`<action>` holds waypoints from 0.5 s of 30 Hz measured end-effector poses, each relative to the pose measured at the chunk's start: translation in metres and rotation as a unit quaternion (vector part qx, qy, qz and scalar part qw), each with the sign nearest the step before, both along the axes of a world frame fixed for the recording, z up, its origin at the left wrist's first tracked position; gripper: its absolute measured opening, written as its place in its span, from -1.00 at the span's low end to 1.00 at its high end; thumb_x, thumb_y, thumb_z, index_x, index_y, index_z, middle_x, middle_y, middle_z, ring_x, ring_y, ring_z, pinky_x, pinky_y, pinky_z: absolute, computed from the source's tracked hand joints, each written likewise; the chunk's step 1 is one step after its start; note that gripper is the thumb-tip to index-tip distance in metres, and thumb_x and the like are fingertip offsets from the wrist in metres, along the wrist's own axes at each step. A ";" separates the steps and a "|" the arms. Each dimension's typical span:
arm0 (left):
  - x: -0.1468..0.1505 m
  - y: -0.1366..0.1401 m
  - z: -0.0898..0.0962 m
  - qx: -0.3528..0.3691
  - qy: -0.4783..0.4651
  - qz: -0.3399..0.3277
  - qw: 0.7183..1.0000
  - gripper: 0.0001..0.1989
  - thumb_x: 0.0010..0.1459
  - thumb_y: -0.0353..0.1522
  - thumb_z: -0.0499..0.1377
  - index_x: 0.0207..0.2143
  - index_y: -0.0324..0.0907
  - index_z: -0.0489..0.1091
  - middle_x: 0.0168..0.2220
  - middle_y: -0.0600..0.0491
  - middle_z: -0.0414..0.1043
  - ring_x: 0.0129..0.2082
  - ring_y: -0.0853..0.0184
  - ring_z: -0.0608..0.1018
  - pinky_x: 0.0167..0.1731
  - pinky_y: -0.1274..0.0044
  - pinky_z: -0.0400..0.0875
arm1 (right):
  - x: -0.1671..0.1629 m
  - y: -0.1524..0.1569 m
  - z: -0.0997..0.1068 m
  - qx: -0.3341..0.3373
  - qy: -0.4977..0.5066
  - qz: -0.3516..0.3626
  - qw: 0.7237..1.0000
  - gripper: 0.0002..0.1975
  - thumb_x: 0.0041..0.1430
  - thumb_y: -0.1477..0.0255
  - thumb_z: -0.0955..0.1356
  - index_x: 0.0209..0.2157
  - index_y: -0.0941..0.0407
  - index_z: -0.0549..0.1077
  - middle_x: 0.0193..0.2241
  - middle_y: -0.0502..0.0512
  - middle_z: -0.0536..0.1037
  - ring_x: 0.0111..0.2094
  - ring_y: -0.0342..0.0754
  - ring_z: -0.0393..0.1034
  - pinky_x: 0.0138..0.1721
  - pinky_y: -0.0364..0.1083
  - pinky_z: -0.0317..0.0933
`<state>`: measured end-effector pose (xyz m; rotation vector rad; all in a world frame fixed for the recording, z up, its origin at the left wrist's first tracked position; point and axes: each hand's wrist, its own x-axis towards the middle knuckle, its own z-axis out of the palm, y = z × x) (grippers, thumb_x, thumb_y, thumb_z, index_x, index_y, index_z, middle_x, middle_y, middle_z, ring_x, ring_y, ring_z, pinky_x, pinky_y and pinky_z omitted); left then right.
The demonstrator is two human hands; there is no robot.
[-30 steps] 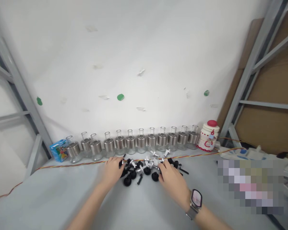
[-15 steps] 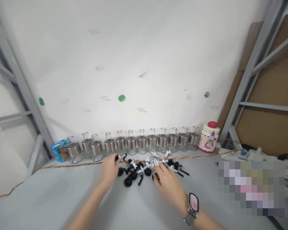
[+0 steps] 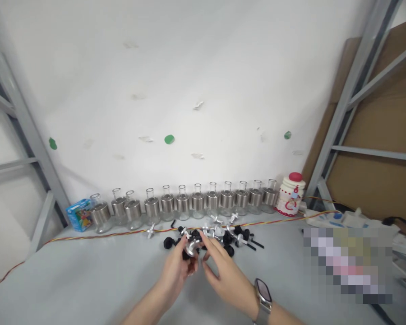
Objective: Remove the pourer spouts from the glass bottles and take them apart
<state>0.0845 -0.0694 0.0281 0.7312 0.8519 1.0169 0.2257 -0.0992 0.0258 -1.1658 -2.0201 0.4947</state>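
**Shiny silver fitting [image 3: 191,248] in the left hand [image 3: 175,267]**

Left thumb and fingers close around the fitting. Just right of it, the right hand [image 3: 225,273] is loosely bent; whether it grips anything cannot be told. Beyond the grip lie loose black and silver parts [image 3: 228,237]; farther, clear glass bottles with steel bands [image 3: 198,199].

Clear glass bottles [image 3: 198,198], brushed-metal bands [image 3: 152,206], matt black plastic-looking fittings [image 3: 168,243] before the bottles, smooth grey tabletop [image 3: 98,271] beneath the bottles
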 end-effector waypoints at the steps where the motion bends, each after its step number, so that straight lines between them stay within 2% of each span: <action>1: 0.001 0.000 -0.001 -0.011 0.012 0.000 1.000 -0.55 -0.07 -0.01 0.05 -0.41 -0.24 0.31 -0.66 0.16 0.26 -0.73 0.51 0.26 -0.68 0.63 -0.02 | 0.000 0.000 0.000 -0.005 0.007 0.007 1.000 -0.37 0.07 0.58 0.16 0.16 0.02 -0.13 -0.03 0.13 0.22 -0.04 -0.05 0.16 0.01 -0.03 0.05; 4: 0.003 0.001 -0.002 -0.023 0.053 0.027 0.998 -0.51 -0.17 0.04 0.11 -0.43 -0.21 0.28 -0.67 0.20 0.23 -0.75 0.52 0.23 -0.70 0.64 -0.10 | 0.001 0.002 0.001 -0.019 0.051 0.023 0.998 -0.49 0.11 0.53 0.16 0.12 0.03 0.01 -0.08 0.11 0.26 -0.12 -0.09 0.22 -0.02 -0.07 0.07; 8: 0.002 -0.003 0.000 0.035 0.043 0.029 0.998 -0.56 -0.24 -0.04 0.21 -0.43 -0.19 0.25 -0.64 0.20 0.25 -0.71 0.52 0.25 -0.70 0.64 -0.06 | 0.003 0.002 0.005 -0.066 0.120 0.019 0.990 -0.76 0.21 0.37 0.11 -0.13 0.09 0.25 -0.30 0.05 0.36 -0.34 -0.14 0.29 -0.22 -0.13 0.18; 12: 0.002 -0.009 -0.003 0.056 0.027 -0.006 0.998 -0.64 -0.16 -0.11 0.20 -0.39 -0.16 0.26 -0.62 0.21 0.25 -0.68 0.52 0.27 -0.67 0.65 0.00 | 0.003 0.002 0.007 -0.079 0.108 0.017 0.991 -0.78 0.23 0.31 0.08 -0.34 0.10 0.24 -0.45 -0.02 0.36 -0.40 -0.13 0.26 -0.36 -0.15 0.15; 15: 0.005 -0.010 -0.008 0.047 0.071 -0.024 0.996 -0.66 -0.08 -0.07 0.12 -0.43 -0.16 0.26 -0.67 0.22 0.23 -0.74 0.53 0.25 -0.70 0.66 -0.03 | 0.001 0.002 0.006 -0.051 0.077 0.003 0.996 -0.78 0.24 0.33 0.07 -0.39 0.09 0.21 -0.47 -0.03 0.34 -0.41 -0.12 0.21 -0.38 -0.15 0.10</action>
